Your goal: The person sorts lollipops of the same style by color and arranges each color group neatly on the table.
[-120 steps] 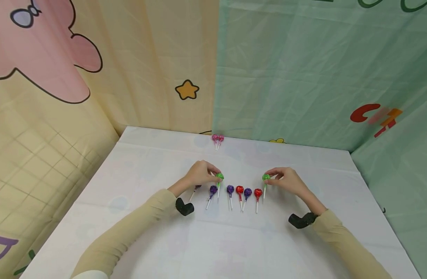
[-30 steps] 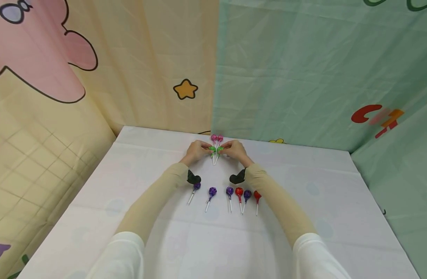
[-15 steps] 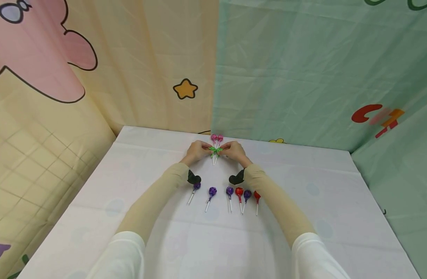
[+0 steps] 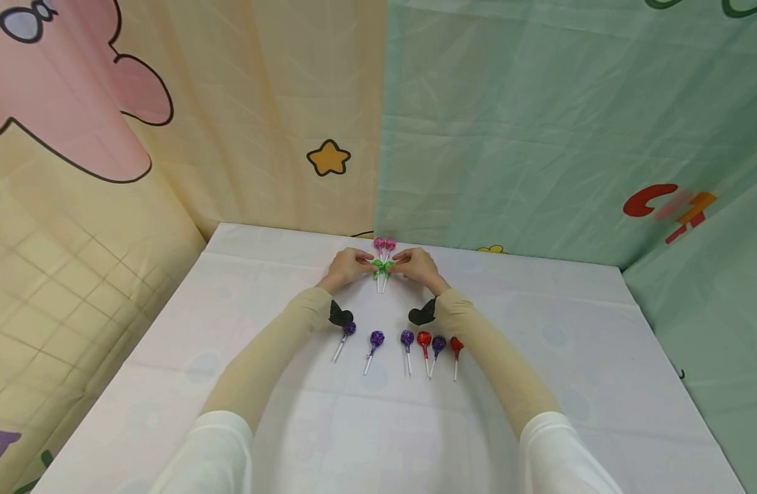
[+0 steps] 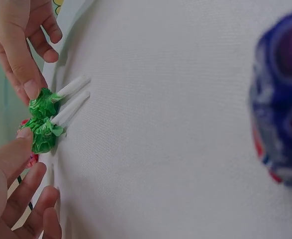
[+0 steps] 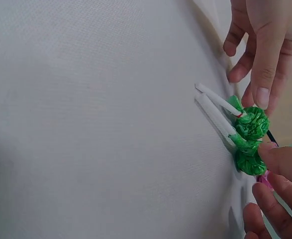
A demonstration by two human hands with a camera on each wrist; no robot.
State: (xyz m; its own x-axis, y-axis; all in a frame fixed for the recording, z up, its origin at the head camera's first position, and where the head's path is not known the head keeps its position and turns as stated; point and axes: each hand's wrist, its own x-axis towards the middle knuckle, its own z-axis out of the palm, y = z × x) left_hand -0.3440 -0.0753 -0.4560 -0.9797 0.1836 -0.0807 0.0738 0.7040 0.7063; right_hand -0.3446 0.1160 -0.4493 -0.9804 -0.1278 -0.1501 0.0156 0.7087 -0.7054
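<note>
Near the back of the table, my left hand (image 4: 348,266) pinches one green-wrapped lollipop (image 5: 44,137) between thumb and fingers. My right hand (image 4: 418,266) pinches a second green lollipop (image 6: 250,162) right beside it. Their wrapped heads press together, and both white sticks point toward me, nearly parallel. Directly behind them lie two pink lollipops (image 4: 379,243), heads toward the back edge. The fingers partly cover the green wrappers in the head view.
In a row nearer me lie several purple lollipops (image 4: 377,338) and two red ones, one red lollipop (image 4: 424,339) between two purples. The right sleeve (image 4: 477,343) passes over the rightmost red. A white cloth (image 4: 378,425) covers the table; printed curtains (image 4: 508,137) hang behind.
Over four seconds both hands carried the green lollipops from the row to the back, below the pink pair. In the last second, their heads came together and the sticks turned nearly parallel.
</note>
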